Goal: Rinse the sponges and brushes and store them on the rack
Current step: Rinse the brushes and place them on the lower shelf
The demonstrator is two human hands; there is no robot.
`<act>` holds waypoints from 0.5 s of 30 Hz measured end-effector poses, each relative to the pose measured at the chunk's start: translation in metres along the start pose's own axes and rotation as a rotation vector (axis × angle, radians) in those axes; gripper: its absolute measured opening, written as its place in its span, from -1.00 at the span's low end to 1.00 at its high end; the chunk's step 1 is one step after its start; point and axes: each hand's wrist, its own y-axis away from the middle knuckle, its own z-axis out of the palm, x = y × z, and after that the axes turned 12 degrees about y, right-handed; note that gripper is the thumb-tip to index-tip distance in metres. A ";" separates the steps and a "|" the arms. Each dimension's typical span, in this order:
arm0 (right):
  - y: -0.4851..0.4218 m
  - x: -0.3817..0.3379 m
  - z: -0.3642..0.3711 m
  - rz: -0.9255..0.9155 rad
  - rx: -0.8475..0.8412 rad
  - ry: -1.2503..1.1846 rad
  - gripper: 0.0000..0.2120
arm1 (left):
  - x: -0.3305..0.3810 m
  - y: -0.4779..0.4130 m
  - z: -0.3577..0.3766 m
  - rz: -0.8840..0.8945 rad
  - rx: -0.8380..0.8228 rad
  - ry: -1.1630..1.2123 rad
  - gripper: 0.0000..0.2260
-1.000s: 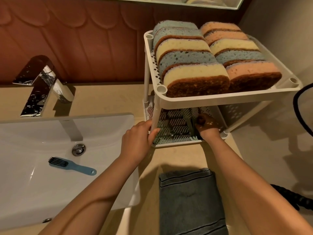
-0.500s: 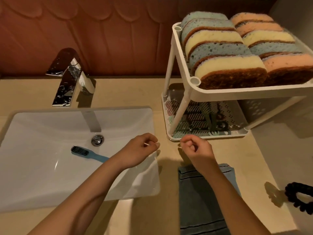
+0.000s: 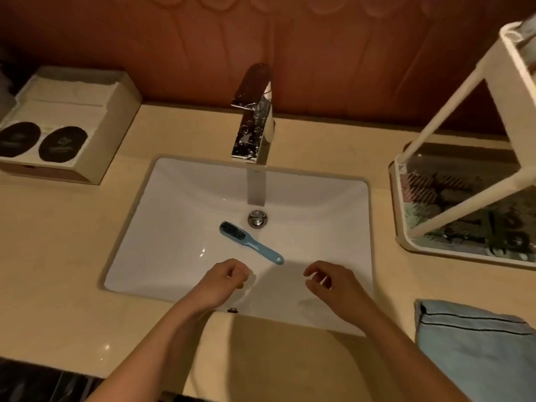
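Note:
A blue brush (image 3: 250,242) with dark bristles lies in the white sink (image 3: 179,198), just below the drain plug (image 3: 257,218), its handle pointing toward the front right. My left hand (image 3: 223,281) hovers over the sink's front part, a little below the brush handle, fingers loosely curled and holding nothing. My right hand (image 3: 333,284) hovers beside it to the right, also loosely curled and empty. The white two-tier rack (image 3: 404,207) stands at the right on the counter; several brushes lie on its lower shelf. Its upper shelf is mostly cut off.
A chrome faucet (image 3: 255,117) stands behind the sink, no water running. A beige box (image 3: 95,132) with two dark round items sits at the back left. A folded blue-grey towel (image 3: 475,346) lies on the counter at the front right.
Both hands drew back from the rack's lower shelf, leaving a brush there, and moved left over the sink. The view swung left, so the rack is now at the right edge.

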 end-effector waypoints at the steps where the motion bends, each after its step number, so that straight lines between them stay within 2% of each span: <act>1: -0.009 -0.004 0.006 0.009 -0.018 0.013 -0.95 | -0.004 0.000 -0.006 -0.008 0.018 0.030 -0.84; 12: -0.120 -0.031 0.087 0.127 -0.100 0.204 -0.75 | -0.033 -0.030 -0.086 -0.133 0.067 0.135 -0.85; 15: -0.134 -0.033 0.107 0.158 -0.047 0.290 -0.82 | -0.033 -0.039 -0.089 -0.140 0.100 0.154 -0.79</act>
